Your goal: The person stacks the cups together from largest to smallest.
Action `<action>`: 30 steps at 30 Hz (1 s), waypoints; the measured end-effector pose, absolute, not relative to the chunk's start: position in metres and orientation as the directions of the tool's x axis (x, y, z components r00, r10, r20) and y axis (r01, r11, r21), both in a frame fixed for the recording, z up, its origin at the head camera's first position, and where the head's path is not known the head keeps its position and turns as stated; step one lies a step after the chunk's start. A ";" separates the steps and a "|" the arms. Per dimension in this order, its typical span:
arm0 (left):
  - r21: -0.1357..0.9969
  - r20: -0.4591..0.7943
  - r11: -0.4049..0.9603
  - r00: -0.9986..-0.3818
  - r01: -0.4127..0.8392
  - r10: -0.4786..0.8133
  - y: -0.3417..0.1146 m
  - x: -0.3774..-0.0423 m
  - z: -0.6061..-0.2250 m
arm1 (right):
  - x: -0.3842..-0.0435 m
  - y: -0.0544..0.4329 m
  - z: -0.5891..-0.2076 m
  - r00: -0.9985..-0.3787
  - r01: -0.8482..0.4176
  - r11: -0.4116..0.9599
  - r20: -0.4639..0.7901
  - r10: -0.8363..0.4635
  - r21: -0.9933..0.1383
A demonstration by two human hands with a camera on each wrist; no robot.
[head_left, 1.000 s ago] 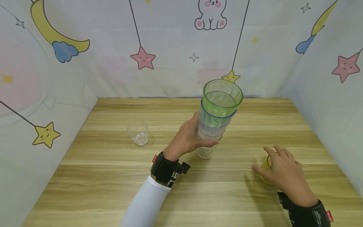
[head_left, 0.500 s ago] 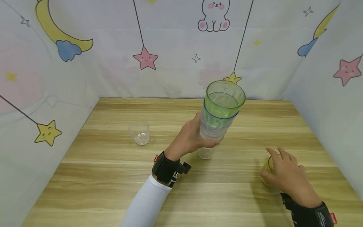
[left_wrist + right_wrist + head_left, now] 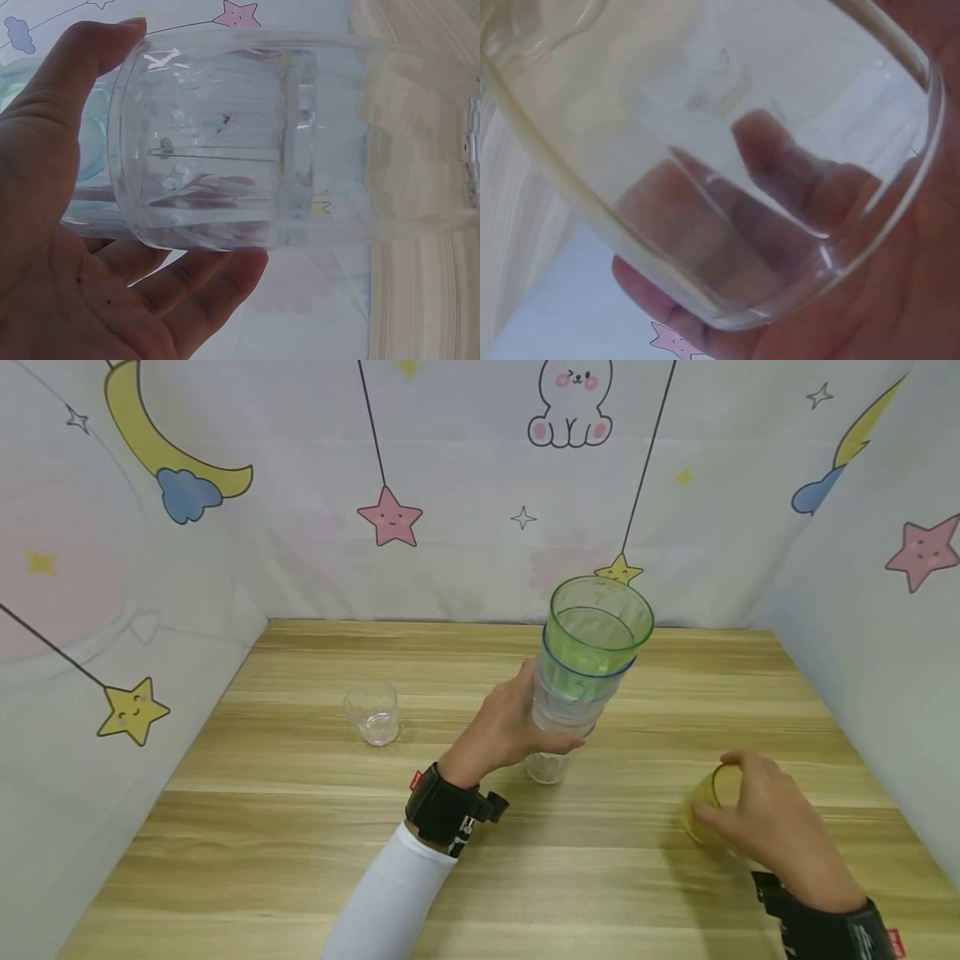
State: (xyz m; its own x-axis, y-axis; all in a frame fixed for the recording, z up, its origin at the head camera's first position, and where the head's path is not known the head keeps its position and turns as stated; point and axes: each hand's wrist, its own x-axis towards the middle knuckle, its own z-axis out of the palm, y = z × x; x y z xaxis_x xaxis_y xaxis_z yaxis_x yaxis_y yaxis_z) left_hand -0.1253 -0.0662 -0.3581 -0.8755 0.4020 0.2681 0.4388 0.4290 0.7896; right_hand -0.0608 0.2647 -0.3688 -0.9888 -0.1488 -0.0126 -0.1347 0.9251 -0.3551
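Note:
My left hand (image 3: 498,727) grips a tall stack of nested clear cups around its middle. On top is a green cup (image 3: 592,627), set into a blue-rimmed cup (image 3: 551,664), with colourless clear cups (image 3: 546,768) below. The stack leans to the right; whether its base touches the table I cannot tell. In the left wrist view, thumb and fingers go around a clear cup (image 3: 210,150). My right hand (image 3: 780,831) holds a yellow cup (image 3: 697,810) near its rim, thumb on one side, fingers on the other. The right wrist view shows the yellow cup (image 3: 667,150) close up.
A colourless clear cup (image 3: 375,714) stands alone on the left of the wooden table (image 3: 525,893). White cloth walls (image 3: 450,577) printed with stars and a moon enclose the table at the back and both sides.
My right hand's fingers have closed onto the yellow cup, after hovering spread over it. The left hand keeps its hold on the stack. The view has shifted slightly.

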 end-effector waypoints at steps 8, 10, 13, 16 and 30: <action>0.787 0.271 0.431 -0.875 0.441 0.401 -0.065 -0.125 -0.358 | -0.060 0.258 -0.363 -0.992 -0.127 0.928 0.060 -0.113 -0.351; 0.784 0.273 0.434 -0.875 0.444 0.401 -0.065 -0.125 -0.358 | -0.061 0.257 -0.361 -0.990 -0.137 0.927 0.087 -0.114 -0.349; 0.780 0.273 0.440 -0.875 0.445 0.399 -0.066 -0.126 -0.358 | -0.062 0.256 -0.360 -0.980 -0.171 0.925 0.155 -0.124 -0.341; 0.780 0.271 0.443 -0.877 0.442 0.398 -0.066 -0.125 -0.358 | -0.062 0.254 -0.358 -0.966 -0.203 0.921 0.222 -0.133 -0.333; 0.788 0.260 0.440 -0.881 0.430 0.397 -0.065 -0.125 -0.357 | -0.064 0.243 -0.343 -0.897 -0.298 0.884 0.423 -0.129 -0.361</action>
State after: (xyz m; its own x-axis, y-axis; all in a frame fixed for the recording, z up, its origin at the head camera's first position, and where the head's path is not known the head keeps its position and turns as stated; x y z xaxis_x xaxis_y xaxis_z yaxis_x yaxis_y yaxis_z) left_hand -0.1252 -0.0653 -0.3571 -0.8805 0.3966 0.2595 0.4305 0.4400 0.7881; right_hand -0.0642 0.2431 -0.3430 -0.8969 -0.1293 0.4229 -0.2977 0.8837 -0.3612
